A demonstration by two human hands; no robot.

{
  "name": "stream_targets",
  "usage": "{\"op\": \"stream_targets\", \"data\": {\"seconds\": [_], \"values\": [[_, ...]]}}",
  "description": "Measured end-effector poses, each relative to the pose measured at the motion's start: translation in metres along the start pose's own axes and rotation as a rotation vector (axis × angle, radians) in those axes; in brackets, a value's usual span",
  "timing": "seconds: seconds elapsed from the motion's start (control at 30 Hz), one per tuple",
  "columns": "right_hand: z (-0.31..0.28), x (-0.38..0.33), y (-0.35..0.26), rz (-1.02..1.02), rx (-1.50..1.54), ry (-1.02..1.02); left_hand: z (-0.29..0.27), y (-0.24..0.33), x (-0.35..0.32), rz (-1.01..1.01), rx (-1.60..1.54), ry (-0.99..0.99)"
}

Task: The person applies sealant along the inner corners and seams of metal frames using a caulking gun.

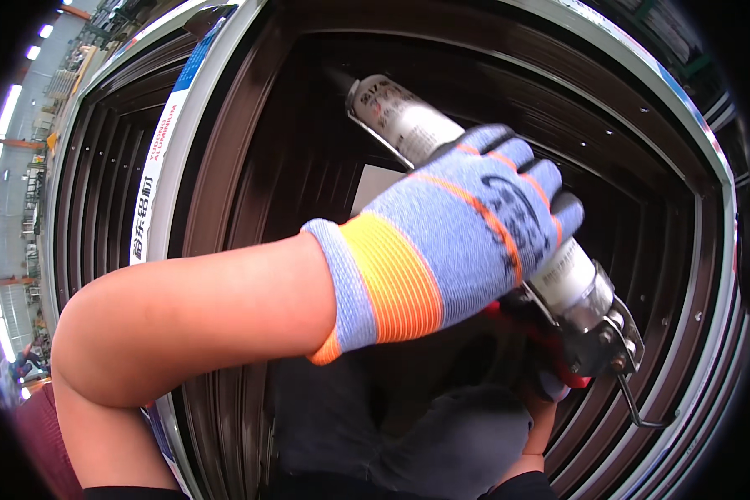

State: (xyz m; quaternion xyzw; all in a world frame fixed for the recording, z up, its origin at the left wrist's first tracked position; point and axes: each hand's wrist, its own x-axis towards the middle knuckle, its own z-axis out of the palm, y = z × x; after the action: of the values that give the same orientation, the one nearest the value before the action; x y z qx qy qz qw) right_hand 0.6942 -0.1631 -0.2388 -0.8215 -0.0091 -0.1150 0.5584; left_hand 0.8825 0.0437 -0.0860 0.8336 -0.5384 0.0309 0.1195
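a caulking gun (593, 348) lies slantwise across the middle of the view, its front end toward the far left and its metal rear toward the near right. it carries a white sealant cartridge (408, 125) with dark and red print. the left grip (479, 212), in a blue knit glove with dark fingertips, orange lines and a yellow-orange cuff (396, 279), comes over from the left and is clenched around the middle of the cartridge, which shows at both sides of the hand. the left forearm (225, 304) is bare and bent sharply at the elbow.

the right grip (552, 385) is lower, near and to the right, beside the red handle (578, 382); it is mostly in shadow and covered, so i cannot tell how far it is closed. a thin bent rod (631, 406) sticks out behind the gun on the right.

beneath and around the gun are dark brown ribbed frames (237, 162), with a pale printed strip (160, 154) along the left. a small pale patch (373, 185) shows just beyond the left wrist. dark trousers (450, 433) fill the near middle.
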Motion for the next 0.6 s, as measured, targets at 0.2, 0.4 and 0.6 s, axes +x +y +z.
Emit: {"op": "stream_targets", "data": {"seconds": [0.2, 0.4, 0.6], "values": [[-0.002, -0.004, 0.013, -0.003, 0.035, -0.011, 0.009, 0.008, -0.004, -0.029, -0.001, -0.088], [-0.009, -0.002, 0.023, -0.033, 0.042, -0.050, 0.006, 0.022, -0.002, -0.090, 0.035, -0.176], [-0.017, -0.003, 0.032, -0.068, 0.045, -0.088, 0.010, 0.043, 0.002, -0.099, 0.110, -0.243]]}}
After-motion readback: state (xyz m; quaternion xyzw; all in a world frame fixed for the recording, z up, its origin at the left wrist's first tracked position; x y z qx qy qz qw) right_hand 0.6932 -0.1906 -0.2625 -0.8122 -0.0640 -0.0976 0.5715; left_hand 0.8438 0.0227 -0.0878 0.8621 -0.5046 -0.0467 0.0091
